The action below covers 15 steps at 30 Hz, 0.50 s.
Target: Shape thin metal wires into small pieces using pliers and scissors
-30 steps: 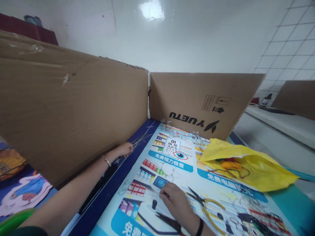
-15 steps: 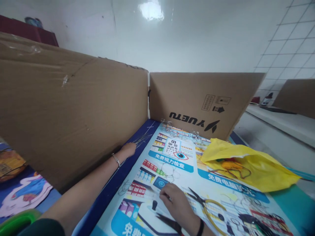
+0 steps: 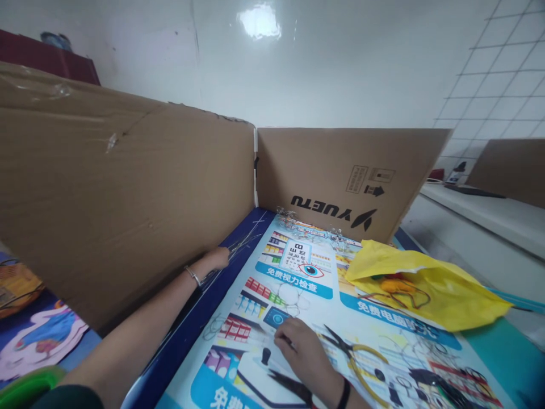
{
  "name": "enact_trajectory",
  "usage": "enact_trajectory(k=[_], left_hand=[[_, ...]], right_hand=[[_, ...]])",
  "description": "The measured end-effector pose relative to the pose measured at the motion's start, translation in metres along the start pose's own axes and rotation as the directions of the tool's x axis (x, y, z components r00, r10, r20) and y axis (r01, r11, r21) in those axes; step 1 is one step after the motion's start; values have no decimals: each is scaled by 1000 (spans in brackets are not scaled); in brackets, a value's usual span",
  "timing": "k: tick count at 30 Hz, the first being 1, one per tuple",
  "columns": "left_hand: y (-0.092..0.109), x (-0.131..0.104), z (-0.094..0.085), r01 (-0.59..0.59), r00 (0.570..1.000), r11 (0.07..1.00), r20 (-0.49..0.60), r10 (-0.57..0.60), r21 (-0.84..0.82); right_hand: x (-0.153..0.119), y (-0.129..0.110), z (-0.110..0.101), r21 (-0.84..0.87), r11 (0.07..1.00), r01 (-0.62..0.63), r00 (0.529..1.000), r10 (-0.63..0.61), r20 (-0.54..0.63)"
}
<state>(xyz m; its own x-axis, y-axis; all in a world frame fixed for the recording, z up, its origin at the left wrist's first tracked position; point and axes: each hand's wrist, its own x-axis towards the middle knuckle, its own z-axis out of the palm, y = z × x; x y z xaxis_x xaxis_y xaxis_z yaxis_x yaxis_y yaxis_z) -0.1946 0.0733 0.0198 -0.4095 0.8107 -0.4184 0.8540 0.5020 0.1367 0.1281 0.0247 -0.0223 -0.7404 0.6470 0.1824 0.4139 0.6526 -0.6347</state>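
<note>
My left hand (image 3: pixel 216 259) is closed around a bundle of thin wires (image 3: pixel 243 243) along the blue strip beside the left cardboard wall. Wire ends stick out beyond its fingers. On the printed mat (image 3: pixel 255 270) rests my right hand (image 3: pixel 301 344), its fingers curled; whatever they hold, if anything, is hidden. Dark pointed jaws of a tool (image 3: pixel 287 385) show beneath the right wrist, with a bit of red at the handle. Just right of that hand lie scissors (image 3: pixel 353 355) with yellow handles and dark blades, spread apart. Loops of fine wire (image 3: pixel 293 300) lie on the mat ahead.
Cardboard walls (image 3: pixel 140 187) stand at the left and back (image 3: pixel 315 165). A yellow bag (image 3: pixel 464 295) with orange cord lies at the right. Tangled wire pieces (image 3: pixel 336 236) sit along the back edge. A pink and blue cutout (image 3: pixel 46 341) and a green handle (image 3: pixel 34 383) are at the lower left.
My left hand has drawn slightly back and to the left, still on the wires. The right hand stays in place, and the view has shifted a little.
</note>
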Motion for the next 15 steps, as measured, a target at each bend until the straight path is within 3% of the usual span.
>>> enact_trajectory(k=[8, 15], left_hand=[[0, -4, -7, -20, 998, 983, 50, 29, -185], [3, 2, 4, 32, 999, 985, -12, -34, -168]], right_hand=[[1, 2, 1, -2, 1000, 13, 1000, -13, 12], [0, 0, 0, 4, 1000, 19, 1000, -19, 14]])
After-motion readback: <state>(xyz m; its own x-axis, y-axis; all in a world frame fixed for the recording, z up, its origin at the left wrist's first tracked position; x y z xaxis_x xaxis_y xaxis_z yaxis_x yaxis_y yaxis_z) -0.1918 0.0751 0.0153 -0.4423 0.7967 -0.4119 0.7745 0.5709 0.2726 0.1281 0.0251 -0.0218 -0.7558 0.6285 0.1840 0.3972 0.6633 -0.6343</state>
